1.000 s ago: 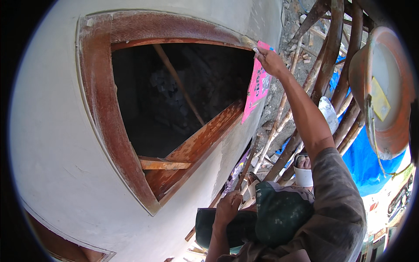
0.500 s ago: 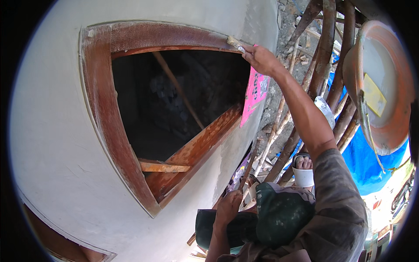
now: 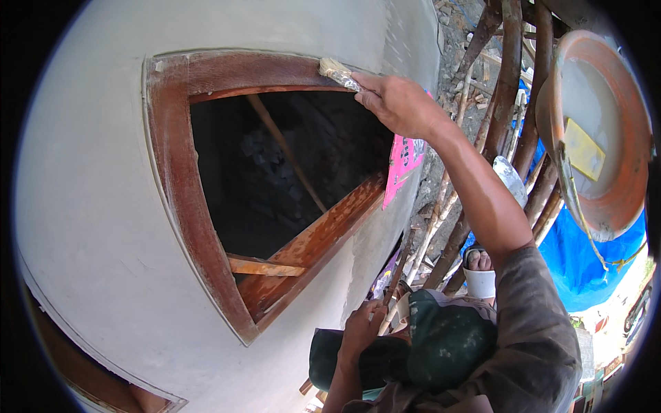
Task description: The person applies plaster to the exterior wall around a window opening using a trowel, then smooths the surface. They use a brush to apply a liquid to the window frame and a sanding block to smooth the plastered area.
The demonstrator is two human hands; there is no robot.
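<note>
1. Head view: a pale plastered wall [image 3: 89, 227] is being faced, spreading left of and below the right hand [image 3: 403, 107].
2. A brown wooden window frame [image 3: 179, 172] is being worked on; its top rail is lying directly under that hand.
3. An orange basin [image 3: 599, 131] is hanging well to the hand's right.
4. The right hand is being kept closed around a small paintbrush [image 3: 339, 72], whose pale bristles are being pressed to the rail just left of the fingers.
5. The brush is being judged light, with soft yielding bristles and a stiff handle, best held near the ferrule.
6. The left hand [image 3: 361, 330], far below, is being curled around a thin pole [image 3: 396, 286].
</note>
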